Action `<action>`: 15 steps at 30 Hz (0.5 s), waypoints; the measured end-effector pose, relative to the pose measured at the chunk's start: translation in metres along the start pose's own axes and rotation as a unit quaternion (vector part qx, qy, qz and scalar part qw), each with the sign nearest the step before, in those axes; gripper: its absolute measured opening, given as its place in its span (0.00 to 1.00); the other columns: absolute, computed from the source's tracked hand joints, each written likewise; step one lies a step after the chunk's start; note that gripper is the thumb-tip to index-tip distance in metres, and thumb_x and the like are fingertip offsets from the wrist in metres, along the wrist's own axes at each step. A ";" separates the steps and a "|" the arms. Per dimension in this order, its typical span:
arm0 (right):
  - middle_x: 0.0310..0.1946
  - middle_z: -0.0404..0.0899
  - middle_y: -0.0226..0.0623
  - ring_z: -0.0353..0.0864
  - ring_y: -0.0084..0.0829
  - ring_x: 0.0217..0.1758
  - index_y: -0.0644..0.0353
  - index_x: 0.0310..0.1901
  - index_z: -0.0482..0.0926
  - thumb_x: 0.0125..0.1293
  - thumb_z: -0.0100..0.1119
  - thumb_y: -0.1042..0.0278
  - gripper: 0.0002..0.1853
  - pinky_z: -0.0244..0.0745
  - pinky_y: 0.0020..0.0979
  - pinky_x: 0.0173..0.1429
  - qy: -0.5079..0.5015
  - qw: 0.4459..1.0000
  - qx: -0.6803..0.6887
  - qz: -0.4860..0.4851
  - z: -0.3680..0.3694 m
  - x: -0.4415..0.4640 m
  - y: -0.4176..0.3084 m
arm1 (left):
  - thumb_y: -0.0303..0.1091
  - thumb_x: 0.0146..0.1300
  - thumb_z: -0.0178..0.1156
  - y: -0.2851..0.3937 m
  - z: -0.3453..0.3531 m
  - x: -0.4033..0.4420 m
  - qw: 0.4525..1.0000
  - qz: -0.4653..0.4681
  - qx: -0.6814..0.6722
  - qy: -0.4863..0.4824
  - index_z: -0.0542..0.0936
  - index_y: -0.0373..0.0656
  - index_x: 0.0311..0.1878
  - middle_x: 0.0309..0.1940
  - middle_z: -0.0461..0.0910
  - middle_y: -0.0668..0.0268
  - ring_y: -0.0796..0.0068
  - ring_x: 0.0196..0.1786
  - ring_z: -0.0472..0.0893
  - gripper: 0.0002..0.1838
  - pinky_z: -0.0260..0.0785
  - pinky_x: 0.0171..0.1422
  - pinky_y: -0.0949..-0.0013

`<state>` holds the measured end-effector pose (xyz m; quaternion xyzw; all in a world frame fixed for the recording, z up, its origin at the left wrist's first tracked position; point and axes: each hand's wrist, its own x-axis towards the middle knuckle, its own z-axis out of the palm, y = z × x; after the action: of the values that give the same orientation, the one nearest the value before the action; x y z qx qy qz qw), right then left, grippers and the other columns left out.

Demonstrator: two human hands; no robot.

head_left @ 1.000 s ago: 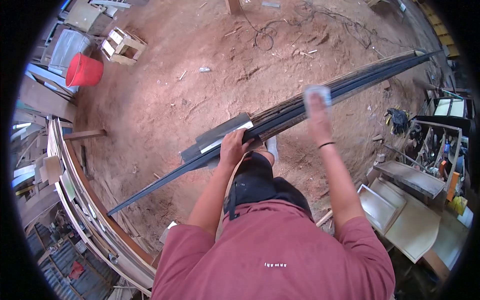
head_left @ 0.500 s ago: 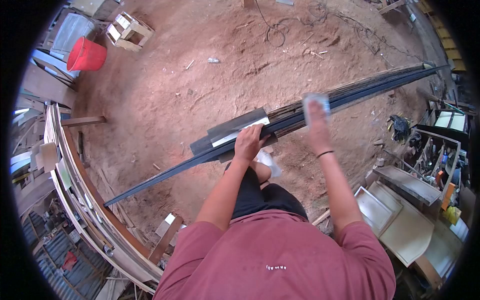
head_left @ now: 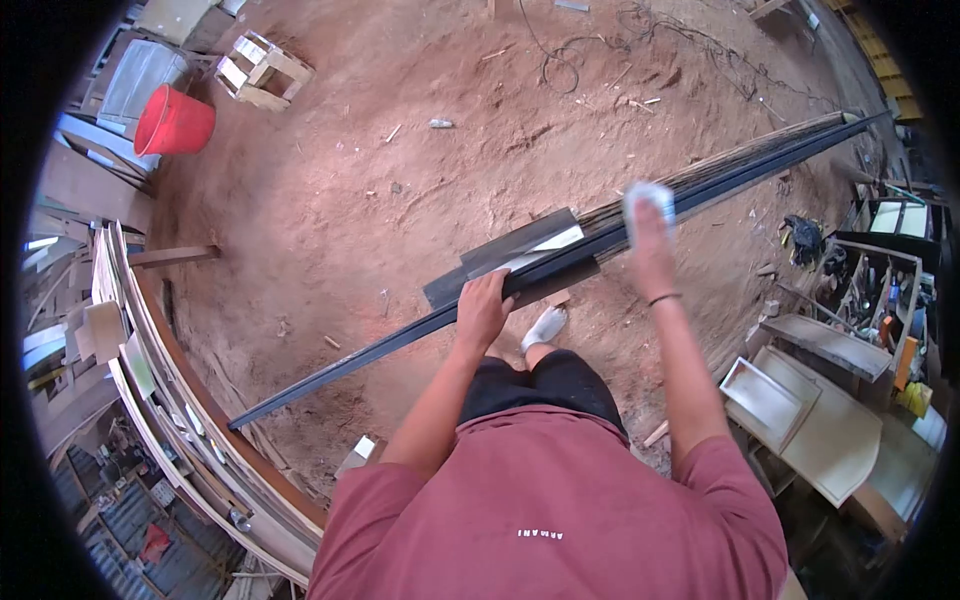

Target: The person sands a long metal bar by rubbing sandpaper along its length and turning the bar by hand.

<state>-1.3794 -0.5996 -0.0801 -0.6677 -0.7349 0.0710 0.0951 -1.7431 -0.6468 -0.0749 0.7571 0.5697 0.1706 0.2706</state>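
A long, thin dark strip (head_left: pixel 345 364) runs slantwise across the view, from low on the left to the upper right. My left hand (head_left: pixel 484 308) is closed around it, left of its middle. Farther right, my right hand (head_left: pixel 654 250) presses a whitish pad (head_left: pixel 652 193) against the strip; motion blurs the pad, so its material is unclear. Dark flat boards (head_left: pixel 505 246) lie under the strip between my hands, with a white piece (head_left: pixel 562 239) on top. A bundle of thin wooden lengths (head_left: pixel 745 155) lies along the strip's far right side.
Reddish, dusty ground (head_left: pixel 340 200) carries scattered scraps and a cable (head_left: pixel 560 75). A red bucket (head_left: pixel 178 122) and a small wooden stool (head_left: pixel 265 70) stand upper left. Long curved boards (head_left: pixel 165 350) lean at left. At right are panels (head_left: pixel 815 440) and a tool box (head_left: pixel 880 290).
My left hand now sits farther left relative to the dark boards, still on the strip. The right hand and pad stay on the right part. A white-covered foot shows more fully, and the view has shifted slightly.
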 end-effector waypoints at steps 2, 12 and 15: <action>0.91 0.49 0.47 0.46 0.46 0.94 0.61 0.89 0.51 0.69 0.42 0.86 0.44 0.38 0.48 0.96 0.030 0.999 -0.029 0.036 -0.009 0.012 0.024 | 0.39 0.63 0.76 -0.013 -0.016 -0.011 1.000 0.024 0.010 -0.002 0.79 0.40 0.64 0.57 0.86 0.55 0.53 0.61 0.85 0.29 0.75 0.66 0.54; 0.92 0.51 0.40 0.52 0.36 0.94 0.56 0.89 0.55 0.74 0.46 0.74 0.41 0.48 0.47 0.92 -0.179 0.978 -0.021 -0.101 0.043 -0.064 -0.191 | 0.38 0.63 0.76 -0.045 -0.011 -0.023 0.998 0.056 0.000 -0.042 0.80 0.37 0.63 0.57 0.87 0.52 0.50 0.60 0.85 0.28 0.77 0.65 0.53; 0.91 0.49 0.43 0.46 0.42 0.94 0.59 0.89 0.53 0.72 0.43 0.84 0.42 0.40 0.46 0.96 0.016 0.997 0.071 -0.018 0.024 -0.027 -0.092 | 0.39 0.63 0.76 -0.037 -0.018 -0.019 0.998 0.036 -0.037 -0.028 0.81 0.38 0.63 0.55 0.88 0.53 0.51 0.59 0.85 0.28 0.78 0.65 0.53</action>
<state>-1.4718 -0.6348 -0.0830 -0.6473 -0.7380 0.1106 0.1551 -1.7875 -0.6537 -0.0822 0.7708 0.5276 0.1799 0.3085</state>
